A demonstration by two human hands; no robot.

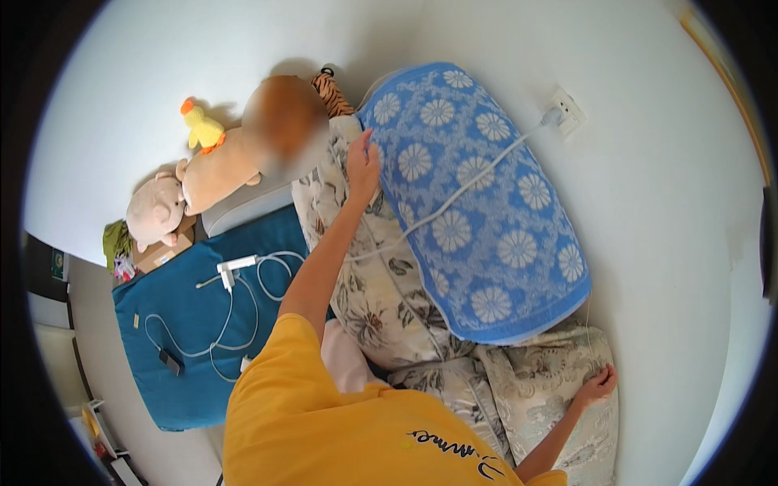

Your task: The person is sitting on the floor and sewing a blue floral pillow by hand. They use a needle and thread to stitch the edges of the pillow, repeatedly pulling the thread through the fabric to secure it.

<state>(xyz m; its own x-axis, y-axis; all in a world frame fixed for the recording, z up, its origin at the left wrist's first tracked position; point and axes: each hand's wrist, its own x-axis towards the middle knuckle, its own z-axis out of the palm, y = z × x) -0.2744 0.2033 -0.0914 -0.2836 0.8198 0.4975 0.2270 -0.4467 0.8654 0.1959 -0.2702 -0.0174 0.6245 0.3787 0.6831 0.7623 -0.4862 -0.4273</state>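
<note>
A cushion-like bundle wrapped in a blue towel with white flowers (454, 231) lies in front of me, on top of patterned bedding. My left hand (363, 168) rests against its upper left edge, fingers mostly stretched out. Low on the right, my right hand (598, 387) is closed in a pinch above a pale patterned pillow (531, 381). A thin thread (587, 324) runs from the bundle's lower right corner down to those fingers. Whether a needle is in the pinch is too small to make out.
A white cable (470, 185) crosses the bundle to a wall socket (567, 112). On a teal mat (174, 304) at left lie a white power strip (237, 265) and cords. Plush toys (219, 166) line the wall behind. Floral bedding (365, 308) lies under the bundle.
</note>
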